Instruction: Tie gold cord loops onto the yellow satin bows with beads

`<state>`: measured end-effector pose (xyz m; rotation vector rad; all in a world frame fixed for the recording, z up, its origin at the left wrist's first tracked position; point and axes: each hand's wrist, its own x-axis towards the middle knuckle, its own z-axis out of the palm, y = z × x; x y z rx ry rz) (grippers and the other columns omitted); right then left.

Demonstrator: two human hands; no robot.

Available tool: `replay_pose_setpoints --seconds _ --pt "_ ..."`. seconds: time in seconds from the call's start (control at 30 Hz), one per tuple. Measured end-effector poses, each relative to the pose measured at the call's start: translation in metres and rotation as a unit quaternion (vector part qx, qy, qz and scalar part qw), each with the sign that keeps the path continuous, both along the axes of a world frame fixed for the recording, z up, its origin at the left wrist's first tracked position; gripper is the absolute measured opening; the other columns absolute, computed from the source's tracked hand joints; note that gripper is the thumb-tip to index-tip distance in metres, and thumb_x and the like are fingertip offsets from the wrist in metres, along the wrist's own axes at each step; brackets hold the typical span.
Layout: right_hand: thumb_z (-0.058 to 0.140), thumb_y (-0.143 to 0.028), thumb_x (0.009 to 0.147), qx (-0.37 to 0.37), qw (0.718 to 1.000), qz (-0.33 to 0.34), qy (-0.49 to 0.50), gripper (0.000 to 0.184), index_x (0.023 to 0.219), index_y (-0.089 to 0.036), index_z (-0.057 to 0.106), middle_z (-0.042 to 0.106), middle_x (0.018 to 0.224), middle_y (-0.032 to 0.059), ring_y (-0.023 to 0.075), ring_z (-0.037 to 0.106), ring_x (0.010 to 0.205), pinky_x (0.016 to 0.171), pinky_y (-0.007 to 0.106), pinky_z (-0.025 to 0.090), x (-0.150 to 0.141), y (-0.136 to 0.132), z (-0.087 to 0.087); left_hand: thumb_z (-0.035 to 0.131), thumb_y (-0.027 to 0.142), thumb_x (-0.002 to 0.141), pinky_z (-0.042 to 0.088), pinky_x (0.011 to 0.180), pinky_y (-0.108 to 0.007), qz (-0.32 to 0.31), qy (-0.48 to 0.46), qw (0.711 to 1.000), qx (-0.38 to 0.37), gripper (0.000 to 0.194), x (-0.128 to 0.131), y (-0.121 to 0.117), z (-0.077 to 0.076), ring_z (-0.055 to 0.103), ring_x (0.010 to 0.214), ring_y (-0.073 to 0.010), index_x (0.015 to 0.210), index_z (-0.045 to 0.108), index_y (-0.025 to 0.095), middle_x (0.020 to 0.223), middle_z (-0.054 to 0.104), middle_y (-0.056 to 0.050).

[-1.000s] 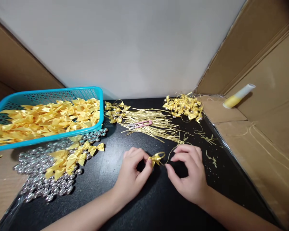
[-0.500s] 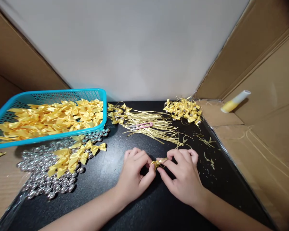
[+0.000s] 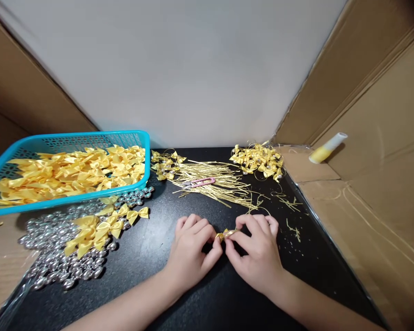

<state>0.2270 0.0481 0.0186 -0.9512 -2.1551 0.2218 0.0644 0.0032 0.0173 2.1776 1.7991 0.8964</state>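
Between my two hands, just above the black tabletop [image 3: 158, 257], is a small yellow ribbon bow [image 3: 221, 236]. My left hand [image 3: 195, 246] is closed, pinching the bow's left side between thumb and fingertips. My right hand [image 3: 258, 250] is closed at the bow's right side, with a shiny gold strip [image 3: 230, 233] at its fingertips. Fingers hide much of the bow, and whether a bead is on it I cannot tell. Beyond the hands lies a spread of gold ties [image 3: 224, 184], with pink-handled thread snips [image 3: 200, 182] on top.
A blue basket [image 3: 147, 156] of yellow bows stands at the left. Silver beads [image 3: 62, 253] and loose bows [image 3: 106, 225] lie before it. Bows with beads are heaped at the back right [image 3: 258, 158]. Gold scraps [image 3: 293, 230] lie right. Cardboard walls [image 3: 376, 138] flank the table; a tube [image 3: 327, 148] leans there.
The view has shifted slightly. My hands keep their pinch on the bow, with only small finger movements, and the gold strip at the right fingertips sits at a slightly different angle.
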Motion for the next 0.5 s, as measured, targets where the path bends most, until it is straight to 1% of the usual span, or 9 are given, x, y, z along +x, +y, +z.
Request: replay_pose_setpoints --seconds 0.07,0.17,0.23,0.33,0.37,0.4,0.47,0.5 --pt "0.059 -0.019 0.081 -0.026 0.999 0.020 -0.002 0.011 0.071 -0.020 0.063 0.056 0.085 0.0015 0.0173 0.048 0.081 0.082 0.039 0.027 0.002 -0.002 0.002 0.052 0.018 0.083 0.030 0.071 -0.035 0.011 -0.003 1.000 -0.009 0.019 -0.001 0.001 0.000 0.050 0.072 -0.0183 0.064 0.049 0.019 0.065 0.059 0.000" --pt "0.056 -0.016 0.080 -0.105 0.992 0.066 -0.025 0.010 0.072 -0.019 0.060 0.054 0.093 0.0036 0.0192 0.047 0.087 0.082 0.038 0.032 0.009 -0.003 0.009 0.051 0.020 0.084 0.030 0.071 -0.034 0.041 -0.019 0.999 -0.027 0.020 -0.007 0.006 -0.001 0.050 0.072 -0.0182 0.064 0.050 0.019 0.063 0.058 0.001" --pt "0.055 -0.014 0.080 -0.156 0.982 0.097 -0.043 0.011 0.072 -0.019 0.058 0.053 0.100 0.0051 0.0208 0.047 0.094 0.083 0.039 0.037 0.017 -0.002 0.017 0.051 0.022 0.084 0.031 0.071 -0.034 0.072 -0.028 0.996 -0.032 0.020 -0.015 0.011 -0.001 0.050 0.071 -0.0183 0.064 0.051 0.019 0.063 0.058 0.001" --pt "0.053 -0.012 0.083 -0.193 0.966 0.161 -0.056 0.013 0.072 -0.020 0.056 0.052 0.110 0.0062 0.0214 0.047 0.104 0.090 0.039 0.042 0.033 0.008 0.037 0.051 0.023 0.084 0.032 0.071 -0.033 0.134 -0.038 0.990 -0.025 0.022 -0.031 0.021 0.001 0.050 0.070 -0.0184 0.062 0.050 0.019 0.062 0.057 0.001" --pt "0.052 -0.013 0.085 -0.201 0.960 0.187 -0.061 0.014 0.072 -0.020 0.054 0.053 0.108 0.0063 0.0202 0.049 0.104 0.089 0.037 0.044 0.040 0.013 0.045 0.050 0.023 0.084 0.032 0.070 -0.033 0.154 -0.043 0.987 -0.020 0.022 -0.036 0.025 0.002 0.050 0.070 -0.0184 0.062 0.049 0.019 0.062 0.056 0.001" --pt "0.050 -0.013 0.087 -0.208 0.952 0.213 -0.066 0.016 0.072 -0.020 0.052 0.055 0.104 0.0059 0.0184 0.052 0.099 0.085 0.033 0.047 0.048 0.019 0.053 0.050 0.023 0.083 0.033 0.069 -0.032 0.169 -0.049 0.984 -0.016 0.023 -0.041 0.028 0.003 0.049 0.069 -0.0185 0.061 0.048 0.019 0.061 0.055 0.001" --pt "0.049 -0.017 0.091 -0.216 0.943 0.242 -0.072 0.019 0.072 -0.020 0.049 0.058 0.092 0.0046 0.0153 0.057 0.083 0.072 0.027 0.050 0.065 0.032 0.069 0.050 0.022 0.083 0.033 0.067 -0.031 0.191 -0.058 0.980 -0.010 0.024 -0.049 0.032 0.003 0.049 0.068 -0.0188 0.059 0.048 0.019 0.060 0.055 0.001" --pt "0.048 -0.020 0.092 -0.210 0.944 0.247 -0.065 0.021 0.071 -0.020 0.048 0.059 0.086 0.0042 0.0149 0.058 0.077 0.068 0.026 0.050 0.074 0.037 0.075 0.050 0.022 0.083 0.033 0.066 -0.030 0.197 -0.062 0.978 -0.008 0.024 -0.052 0.033 0.003 0.049 0.068 -0.0189 0.059 0.048 0.019 0.060 0.055 0.001"
